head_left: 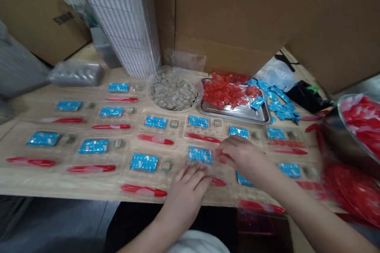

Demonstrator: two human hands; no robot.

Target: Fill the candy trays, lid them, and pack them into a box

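My left hand (185, 193) rests flat at the table's front edge with its fingers spread, holding nothing visible. Its fingertips are just below a blue printed sachet (200, 155). My right hand (243, 158) reaches in from the right, its fingers bunched beside that sachet, above a red-handled stick (218, 182). A small red thing shows at those fingertips, but I cannot tell whether it is held. Rows of blue sachets, small cubes and red sticks lie in transparent plastic trays (178, 134) on the wooden table (97, 185).
A glass dish of small wrapped cubes (175, 91) and a steel tray of red packets (261, 116) stand at the back, with loose blue sachets (277, 102) to its right. A metal bowl of red items (359, 122) sits at right. Cardboard (231, 12) and a tall stack of transparent trays (118, 19) rise behind.
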